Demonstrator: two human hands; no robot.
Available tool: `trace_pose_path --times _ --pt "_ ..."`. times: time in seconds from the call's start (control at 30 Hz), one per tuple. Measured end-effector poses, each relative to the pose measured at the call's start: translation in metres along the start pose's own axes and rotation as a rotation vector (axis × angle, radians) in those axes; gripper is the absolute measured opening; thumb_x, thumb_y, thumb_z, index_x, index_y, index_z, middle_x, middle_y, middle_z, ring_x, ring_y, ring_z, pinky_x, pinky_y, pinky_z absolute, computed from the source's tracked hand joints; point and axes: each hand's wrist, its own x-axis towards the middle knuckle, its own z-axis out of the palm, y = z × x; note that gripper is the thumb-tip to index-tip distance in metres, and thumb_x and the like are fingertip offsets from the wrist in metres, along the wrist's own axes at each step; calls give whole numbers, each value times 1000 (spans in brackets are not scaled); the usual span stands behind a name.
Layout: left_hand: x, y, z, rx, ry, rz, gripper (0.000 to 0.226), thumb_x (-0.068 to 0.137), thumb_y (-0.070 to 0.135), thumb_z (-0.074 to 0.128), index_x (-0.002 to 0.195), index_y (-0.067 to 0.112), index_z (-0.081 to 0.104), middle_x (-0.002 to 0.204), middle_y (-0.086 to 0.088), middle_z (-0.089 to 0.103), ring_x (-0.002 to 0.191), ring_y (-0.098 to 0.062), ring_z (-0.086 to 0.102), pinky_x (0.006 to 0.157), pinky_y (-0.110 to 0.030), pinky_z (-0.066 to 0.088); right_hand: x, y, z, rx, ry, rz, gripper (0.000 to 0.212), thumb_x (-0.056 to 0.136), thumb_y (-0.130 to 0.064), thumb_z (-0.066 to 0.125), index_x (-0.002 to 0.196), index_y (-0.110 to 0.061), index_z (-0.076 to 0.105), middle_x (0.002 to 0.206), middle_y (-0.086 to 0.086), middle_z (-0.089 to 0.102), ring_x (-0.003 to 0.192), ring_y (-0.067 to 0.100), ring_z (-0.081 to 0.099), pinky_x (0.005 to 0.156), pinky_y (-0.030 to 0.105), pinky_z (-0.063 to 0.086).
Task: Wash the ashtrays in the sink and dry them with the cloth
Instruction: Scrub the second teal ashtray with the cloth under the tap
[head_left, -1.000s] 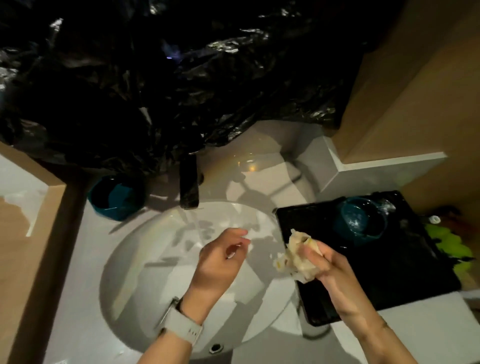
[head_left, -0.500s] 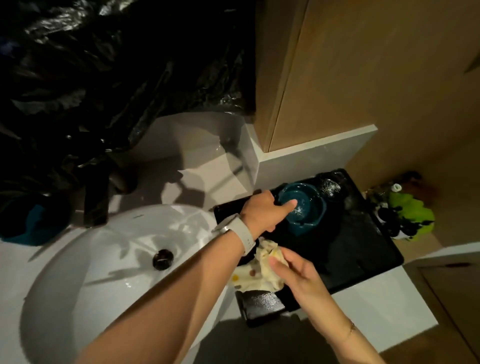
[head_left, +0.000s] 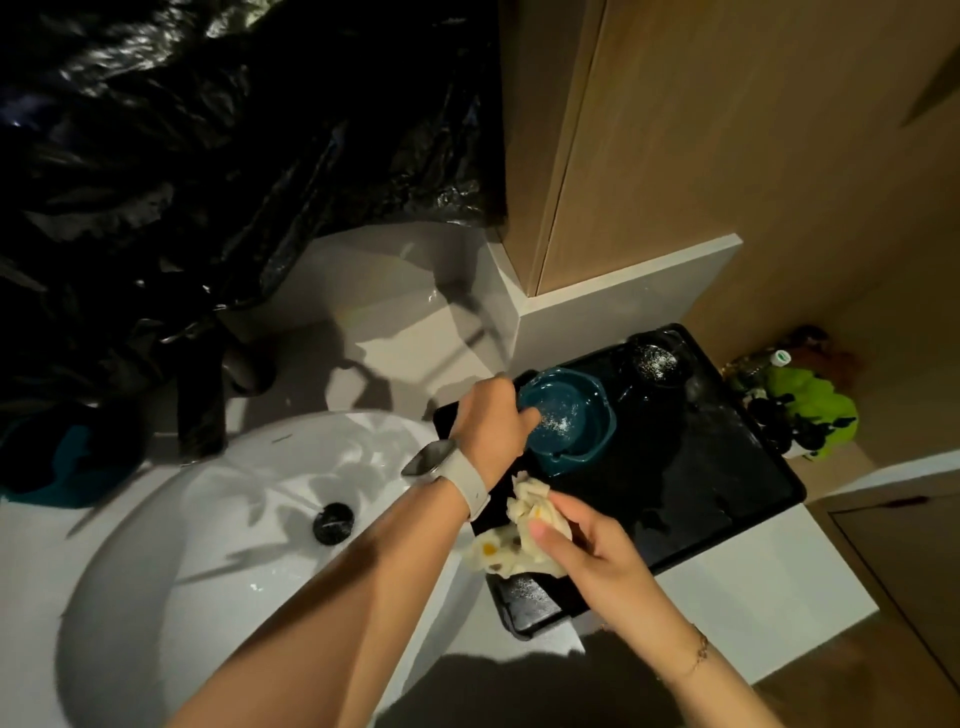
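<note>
**Now lift the teal ashtray cleanly off the tray**

Nearest, the right hand (head_left: 582, 540) is clenched around the bunched cloth (head_left: 511, 540), held over the front edge of the black tray (head_left: 727, 499). It is best kept there, clear of the basin, so the cloth stays dry for later.

Just beyond, the left hand (head_left: 493, 421) reaches across from the sink (head_left: 156, 571), its fingers curled over the near rim of the teal ashtray (head_left: 571, 421), one finger dipping inside. The ashtray sits on the tray with pale specks in its bowl. A firm pinch on the rim, kept level, should stop the specks spilling on the way to the basin.

Farther back on the tray stands a darker ashtray (head_left: 655, 361), also speckled and probably still to be washed. The black tap (head_left: 200, 400) stands at the sink's far edge.
</note>
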Motion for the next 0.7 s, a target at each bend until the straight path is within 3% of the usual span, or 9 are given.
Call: trace_pose_path --times 0.03,0.1,0.17,0.27,0.37,0.47,0.53,0.6,0.7 --pt "-6 -6 -9 -17 13 -7 23 91 18 62 77 7 49 80 -11 65 73 -32 72 54 -33 50 -1 0 3 4 10 -15 72 73 -59 69 133 -20 56 126 -5 65 118 13 60 107 42 44" --pt "-18 -27 -31 -119 18 -72 28 92 18 60 70 12 45 67 -3 58 68 -28 73 50 -25 48 -3 -3 7 13 23 -38 59 73 -47 70 124 -19 61 116 -2 71 110 17 65 101 39 49" --pt "-33 -58 -56 -263 31 -138 25 91 20 62 74 6 51 62 -1 59 69 -28 74 60 -30 57 -1 -8 13 24 13 -52 41 76 -31 66 116 -22 63 107 -5 74 102 14 68 92 27 53" --pt "-63 -111 -83 -685 77 -247 17 95 11 58 96 -4 51 94 -12 66 71 -24 74 79 -45 61 2 -25 29 75 -9 -86 42 72 -29 65 114 -23 64 101 -9 75 97 7 68 83 16 51" --pt "-89 -160 -104 -997 43 -397 24 94 16 61 108 -3 55 109 -22 67 85 -30 74 91 -45 57 9 -39 59 115 -14 -93 57 62 -44 72 115 -23 67 108 -4 73 107 13 66 86 18 50" --pt "-104 -204 -111 -1161 45 -417 34 88 28 61 112 3 63 105 -22 66 95 -39 70 86 -42 59 16 -48 91 158 -62 -102 40 82 -36 72 119 -20 68 116 2 71 114 18 63 98 27 49" --pt "-110 -228 -108 -1308 101 -424 39 92 25 59 123 1 56 106 -24 61 98 -47 68 83 -45 60 19 -53 111 130 -86 -105 31 89 -26 66 118 -16 67 114 5 71 112 21 65 101 35 46" --pt "-112 -248 -103 -1445 178 -390 53 84 20 59 132 -1 49 113 -27 61 97 -47 69 81 -44 61 22 -56 129 119 -99 -94 38 84 -29 64 119 -14 66 112 5 72 109 19 66 101 35 46" --pt "-109 -273 -103 -1488 271 -361 52 88 3 58 139 7 44 129 -25 58 103 -47 67 82 -42 61 29 -52 152 112 -113 -69 51 76 -40 67 122 -16 64 112 4 73 110 18 66 101 35 45"
